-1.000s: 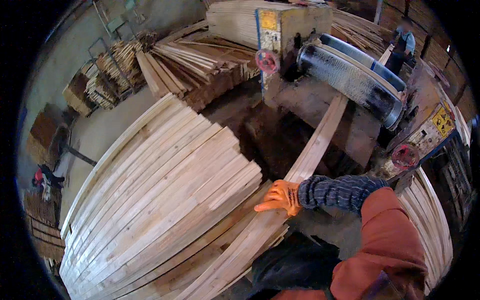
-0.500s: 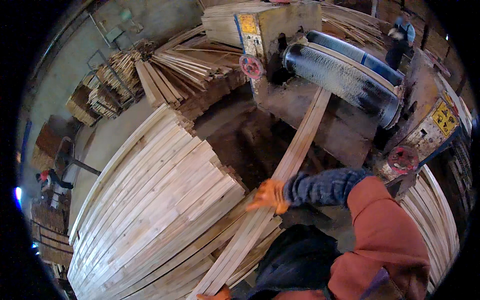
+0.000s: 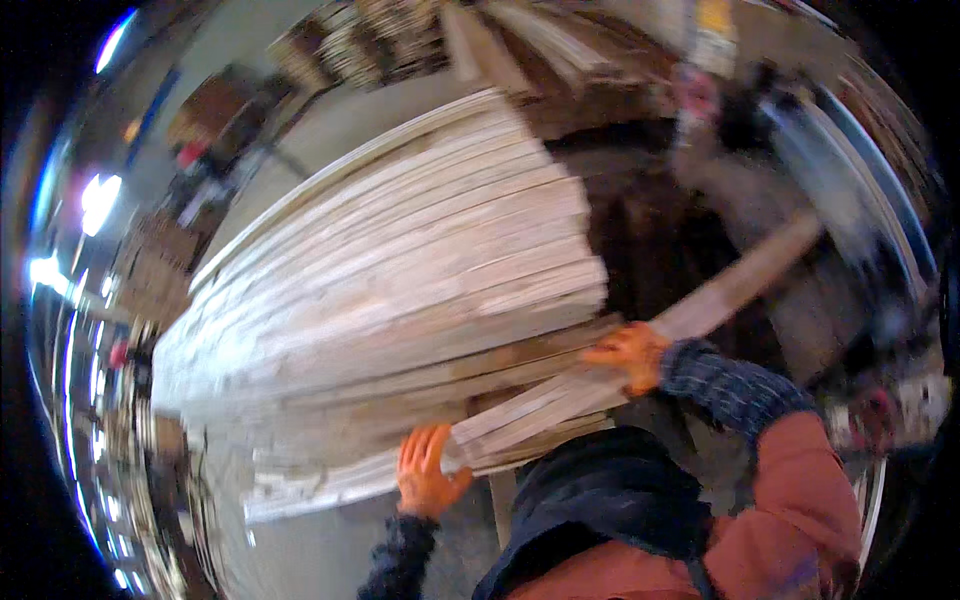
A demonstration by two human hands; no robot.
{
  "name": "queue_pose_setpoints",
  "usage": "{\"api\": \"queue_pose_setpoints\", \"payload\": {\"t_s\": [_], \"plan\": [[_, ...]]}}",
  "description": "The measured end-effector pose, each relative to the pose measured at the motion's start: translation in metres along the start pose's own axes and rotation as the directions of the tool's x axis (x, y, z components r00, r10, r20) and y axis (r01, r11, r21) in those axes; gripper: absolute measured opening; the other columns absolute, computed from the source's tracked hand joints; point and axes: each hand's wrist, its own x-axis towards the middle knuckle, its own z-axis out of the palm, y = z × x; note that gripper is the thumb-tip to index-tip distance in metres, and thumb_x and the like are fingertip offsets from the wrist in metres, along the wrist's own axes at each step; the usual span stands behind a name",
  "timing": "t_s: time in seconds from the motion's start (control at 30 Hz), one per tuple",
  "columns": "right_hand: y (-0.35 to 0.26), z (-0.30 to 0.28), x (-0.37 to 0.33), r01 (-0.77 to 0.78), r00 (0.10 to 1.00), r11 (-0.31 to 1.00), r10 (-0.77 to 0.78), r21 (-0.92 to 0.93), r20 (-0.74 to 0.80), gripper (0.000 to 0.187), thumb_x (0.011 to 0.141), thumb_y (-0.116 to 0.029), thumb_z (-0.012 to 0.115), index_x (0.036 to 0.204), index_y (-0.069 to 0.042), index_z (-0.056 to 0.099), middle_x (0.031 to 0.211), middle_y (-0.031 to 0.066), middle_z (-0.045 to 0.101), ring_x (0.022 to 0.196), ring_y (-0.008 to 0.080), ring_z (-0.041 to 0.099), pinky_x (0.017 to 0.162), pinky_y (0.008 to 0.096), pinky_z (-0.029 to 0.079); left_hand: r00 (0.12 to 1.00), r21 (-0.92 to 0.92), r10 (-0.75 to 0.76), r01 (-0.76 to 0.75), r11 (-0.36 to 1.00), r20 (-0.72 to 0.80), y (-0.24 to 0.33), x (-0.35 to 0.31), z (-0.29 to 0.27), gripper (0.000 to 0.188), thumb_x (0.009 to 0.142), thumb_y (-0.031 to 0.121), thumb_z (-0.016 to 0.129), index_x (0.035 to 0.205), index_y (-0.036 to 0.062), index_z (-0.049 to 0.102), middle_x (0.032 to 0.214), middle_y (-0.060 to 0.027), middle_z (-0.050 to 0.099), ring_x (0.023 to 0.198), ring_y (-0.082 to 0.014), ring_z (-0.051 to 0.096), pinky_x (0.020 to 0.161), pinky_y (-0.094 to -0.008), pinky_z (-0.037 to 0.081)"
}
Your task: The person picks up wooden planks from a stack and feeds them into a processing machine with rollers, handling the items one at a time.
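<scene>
A long pale wooden board point(image 3: 730, 290) runs from the machine at the upper right down to the near edge of a big stack of planks point(image 3: 400, 280). My right hand point(image 3: 628, 355), in an orange glove, grips the board at its middle. My left hand point(image 3: 428, 470), also orange-gloved, holds the board's near end against the stack's front edge. The picture is blurred by motion.
A dark saw machine point(image 3: 800, 160) with a red wheel stands at the upper right. More piles of timber point(image 3: 400, 30) lie at the back on the concrete floor point(image 3: 330, 130). A dark gap point(image 3: 640, 230) separates the stack from the machine.
The view has swung left. The board has been drawn back from the machine toward the stack, and my left hand has come up and taken its near end.
</scene>
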Motion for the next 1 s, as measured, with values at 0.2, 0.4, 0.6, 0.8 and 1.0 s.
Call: {"api": "queue_pose_setpoints", "payload": {"t_s": [0.2,0.4,0.6,0.8,1.0], "plan": [[0.059,0.023,-0.072,-0.054,0.946,0.994,0.02,-0.097,-0.325,0.101,0.045,-0.023,0.083,0.142,-0.019,0.054,0.121,0.0163,0.063,0.116,0.0384,0.058,0.113,0.0552,0.037,0.938,0.155,-0.191,0.152,0.976,0.288,-0.053,-0.008,-0.003,0.081,0.061,0.035,0.086,0.132,0.0118,0.058,0.125,-0.0169,0.065,0.122,-0.0361,0.058,0.113,-0.0474,0.037],[0.003,0.0,-0.06,-0.1,0.961,0.994,0.085,-0.043,-0.261,0.086,0.056,-0.016,0.076,0.14,-0.012,0.053,0.13,0.0183,0.059,0.122,0.0412,0.053,0.11,0.0515,0.04,0.855,0.215,-0.303,0.231,0.949,0.421,0.02,0.03,0.023,0.086,0.061,0.038,0.088,0.136,0.0163,0.054,0.122,-0.0145,0.065,0.119,-0.0355,0.06,0.112,-0.0485,0.036],[-0.088,0.002,0.043,0.186,0.972,0.978,-0.169,0.098,-0.163,0.08,0.064,-0.022,0.07,0.141,-0.013,0.052,0.127,0.0186,0.062,0.109,0.0416,0.062,0.096,0.0505,0.051,0.965,-0.025,-0.141,0.15,0.988,0.222,0.065,0.051,0.068,0.094,0.059,0.036,0.088,0.142,0.0118,0.05,0.127,-0.0157,0.062,0.124,-0.0344,0.056,0.112,-0.0468,0.036],[-0.058,-0.005,0.023,0.176,0.967,0.984,-0.174,-0.003,-0.188,0.084,0.059,-0.027,0.078,0.139,-0.02,0.055,0.121,0.015,0.066,0.105,0.0387,0.063,0.091,0.0489,0.051,0.996,0.035,-0.017,0.014,0.999,0.086,0.023,0.027,0.049,0.101,0.055,0.035,0.09,0.143,0.0064,0.049,0.128,-0.0134,0.062,0.123,-0.0321,0.056,0.111,-0.0479,0.037],[0.005,0.008,-0.042,0.047,0.984,0.996,-0.06,-0.077,-0.168,0.091,0.052,-0.022,0.08,0.139,-0.016,0.054,0.118,0.0139,0.066,0.103,0.0384,0.063,0.093,0.0498,0.049,0.984,0.173,-0.137,0.115,0.978,0.117,-0.096,-0.056,-0.019,0.091,0.052,0.033,0.089,0.135,0.0127,0.057,0.127,-0.0129,0.063,0.125,-0.032,0.056,0.111,-0.0453,0.038]]}}
